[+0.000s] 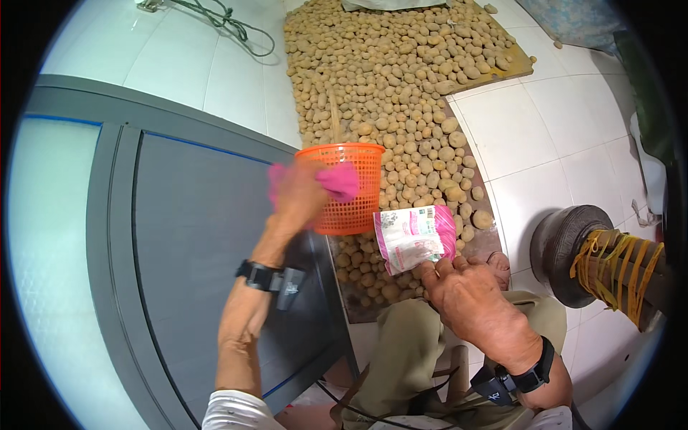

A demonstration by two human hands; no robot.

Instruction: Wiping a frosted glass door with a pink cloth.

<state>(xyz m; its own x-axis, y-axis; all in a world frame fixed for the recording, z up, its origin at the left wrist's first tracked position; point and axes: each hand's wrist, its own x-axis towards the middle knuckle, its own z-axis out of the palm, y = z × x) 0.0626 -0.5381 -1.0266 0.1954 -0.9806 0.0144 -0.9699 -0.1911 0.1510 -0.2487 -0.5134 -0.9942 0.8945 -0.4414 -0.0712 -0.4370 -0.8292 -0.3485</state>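
Note:
My left hand, blurred, grips a pink cloth against the near side of an orange plastic mesh basket. The basket stands at the left edge of a spread of potatoes. With my right hand I hold the near edge of a white and pink printed plastic packet above the potatoes, just right of the basket. The packet bears writing. What the basket contains cannot be seen.
A grey framed door panel fills the left. At right, a dark round pot-like object is next to a post wrapped in yellow straps. Green rope lies at the top left. White floor tiles show beyond the potatoes.

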